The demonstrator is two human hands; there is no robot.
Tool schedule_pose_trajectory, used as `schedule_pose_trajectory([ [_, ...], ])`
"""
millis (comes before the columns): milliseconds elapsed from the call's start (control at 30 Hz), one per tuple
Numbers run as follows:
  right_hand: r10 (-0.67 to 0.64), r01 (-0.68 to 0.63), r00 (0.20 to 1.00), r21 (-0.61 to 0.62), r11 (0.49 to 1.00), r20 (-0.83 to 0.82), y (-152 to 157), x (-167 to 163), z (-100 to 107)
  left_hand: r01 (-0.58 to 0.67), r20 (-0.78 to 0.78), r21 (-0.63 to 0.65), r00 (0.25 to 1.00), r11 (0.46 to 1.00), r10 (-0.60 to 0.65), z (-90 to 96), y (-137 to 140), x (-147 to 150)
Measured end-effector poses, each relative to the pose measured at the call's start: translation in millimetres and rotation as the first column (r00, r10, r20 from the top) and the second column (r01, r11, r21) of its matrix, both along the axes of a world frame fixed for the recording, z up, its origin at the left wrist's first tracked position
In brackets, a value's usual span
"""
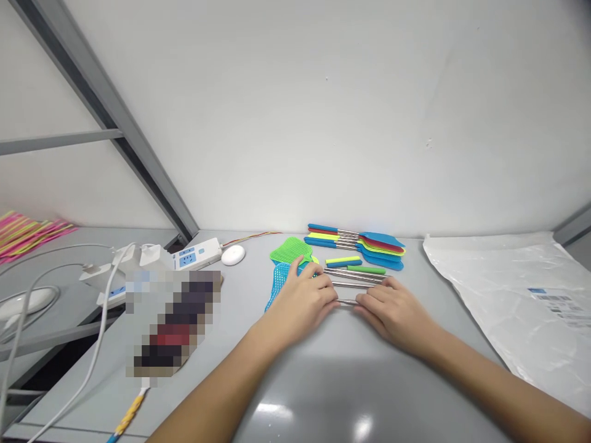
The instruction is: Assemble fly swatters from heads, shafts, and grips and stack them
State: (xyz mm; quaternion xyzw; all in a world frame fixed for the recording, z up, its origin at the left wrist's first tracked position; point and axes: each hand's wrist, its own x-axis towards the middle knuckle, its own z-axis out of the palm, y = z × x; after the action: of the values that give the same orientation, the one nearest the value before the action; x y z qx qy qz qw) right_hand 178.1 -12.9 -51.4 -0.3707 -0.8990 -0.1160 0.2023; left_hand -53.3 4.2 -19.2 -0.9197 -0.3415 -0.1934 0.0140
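Observation:
A thin metal rod [347,302] spans the short gap between my hands. My left hand [305,296] has its fingers closed at the rod's left end, and my right hand [392,312] pinches the other end. Partly behind my left hand lie a blue mesh fly swatter head [278,284] and a green fly swatter head [292,249]. Just beyond my fingers are more metal rods [353,285], a green handle [369,270], and a yellow handle [341,261] beside a blue one. Farther back, several fly swatters [381,243] with metal shafts are stacked near the wall.
On the right lies a large white plastic bag [498,289] with a label. To the left are a pixelated flat object [178,326], a white round device [233,255], a power strip [198,253] and white cables. Pink and yellow strips [32,234] lie far left.

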Motion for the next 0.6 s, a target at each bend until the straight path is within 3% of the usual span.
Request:
schedule_pose_trajectory([
  [333, -0.019, 0.019, 1.0, -0.021, 1.0, -0.004, -3, -4, -4, -0.036, -0.029, 0.131, 0.999, 0.991, 0.04, -18.7, -2, 19],
  [600, -0.018, 0.017, 1.0, -0.022, 1.0, -0.022, 0, 0, 0, -0.107, 0.011, 0.099, 0.994, 0.989, 0.107, -8.5, 1, 11],
])
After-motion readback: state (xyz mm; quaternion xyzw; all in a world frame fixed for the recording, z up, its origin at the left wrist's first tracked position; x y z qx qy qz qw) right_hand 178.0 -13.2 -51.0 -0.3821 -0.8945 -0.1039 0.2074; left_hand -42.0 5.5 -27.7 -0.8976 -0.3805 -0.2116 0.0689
